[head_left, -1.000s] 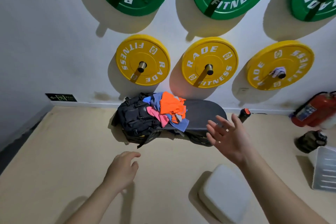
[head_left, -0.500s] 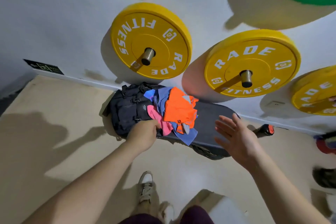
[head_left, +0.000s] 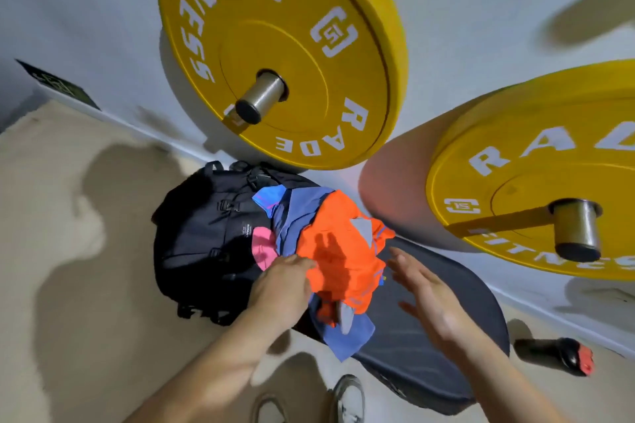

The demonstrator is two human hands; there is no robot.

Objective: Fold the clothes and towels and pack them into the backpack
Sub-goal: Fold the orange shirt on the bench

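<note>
A black backpack (head_left: 202, 237) lies on the left end of a dark padded bench (head_left: 443, 330). Beside it sits a heap of clothes: an orange garment (head_left: 340, 251) on top, blue cloth (head_left: 295, 216) under it, a pink piece (head_left: 263, 247) against the backpack. My left hand (head_left: 281, 285) rests on the heap's left side, fingertips at the edge of the orange garment; whether it pinches cloth I cannot tell. My right hand (head_left: 426, 292) hovers flat, fingers straight, just right of the orange garment, holding nothing.
Two yellow weight plates (head_left: 281, 55) (head_left: 536, 175) hang on steel pegs from the white wall right above the bench. A black bottle with a red cap (head_left: 556, 354) lies on the beige floor to the right. My shoes (head_left: 347, 398) stand in front of the bench.
I have come closer to the bench. My left hand slid from the pink piece to the orange garment's edge. My right hand moved in toward the heap.
</note>
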